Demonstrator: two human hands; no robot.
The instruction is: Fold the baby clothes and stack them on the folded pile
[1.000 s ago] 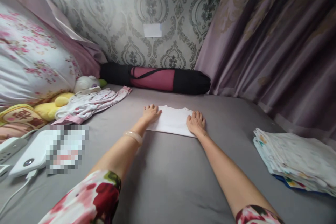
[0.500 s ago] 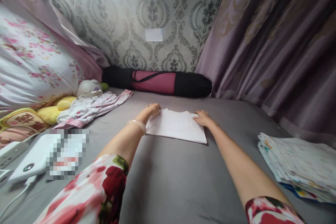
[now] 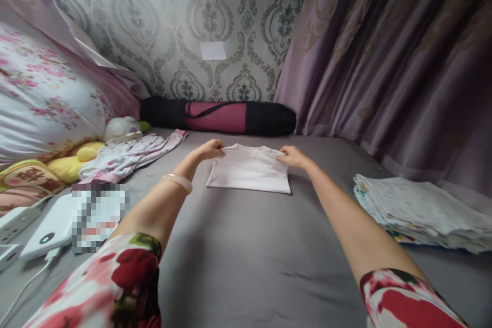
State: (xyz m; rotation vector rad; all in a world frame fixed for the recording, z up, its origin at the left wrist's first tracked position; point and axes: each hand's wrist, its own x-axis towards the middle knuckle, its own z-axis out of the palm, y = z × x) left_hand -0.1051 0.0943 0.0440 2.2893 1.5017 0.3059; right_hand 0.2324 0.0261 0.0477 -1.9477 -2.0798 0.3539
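A folded white garment (image 3: 249,170) lies in front of me on the grey sheet (image 3: 238,256), its far edge lifted a little. My left hand (image 3: 210,149) pinches its far left corner, fingers closed on the fabric. At the far right corner my right hand (image 3: 291,156) grips the cloth between thumb and fingers. The garment's near edge rests flat on the sheet. Its exact kind cannot be made out in this folded state.
A stack of folded patterned cloths (image 3: 418,210) sits at the right. Along the wall lies a black and maroon bag (image 3: 217,117). At left are a patterned garment (image 3: 130,156), a yellow plush toy (image 3: 73,164), a white power bank (image 3: 52,225) and a power strip (image 3: 15,223).
Both hands have closed on the garment's far corners and raised that edge slightly. The whole view has shifted a little to the right.
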